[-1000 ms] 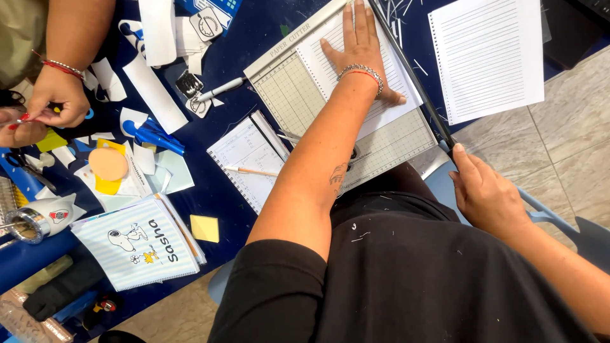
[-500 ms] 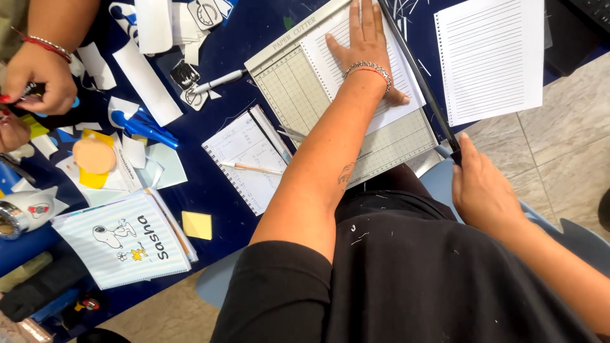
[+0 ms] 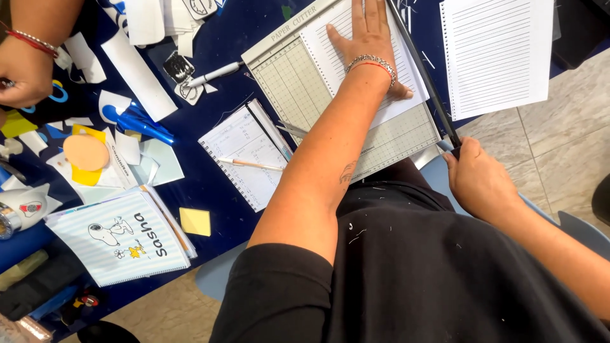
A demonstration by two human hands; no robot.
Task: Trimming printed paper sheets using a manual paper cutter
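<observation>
Left hand [image 3: 367,47]: fingers flat, spread, pressing lined sheet [image 3: 343,63] onto paper cutter [image 3: 298,82] (gripping nothing).
Right hand [image 3: 478,181]: fingers closed around blade handle [image 3: 454,145].
Cutter location: blue tabletop [image 3: 216,51].

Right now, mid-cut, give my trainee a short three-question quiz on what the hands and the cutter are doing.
1. True or false: the left hand lies flat on the white lined sheet on the grey gridded paper cutter.
2. What does the right hand close its grip on: A the black cutter blade handle, B the white pen, C the yellow sticky note?
3. Fill in: the wooden pencil lies on the open spiral ____.

Key: 1 true; 2 A; 3 notebook.
</observation>
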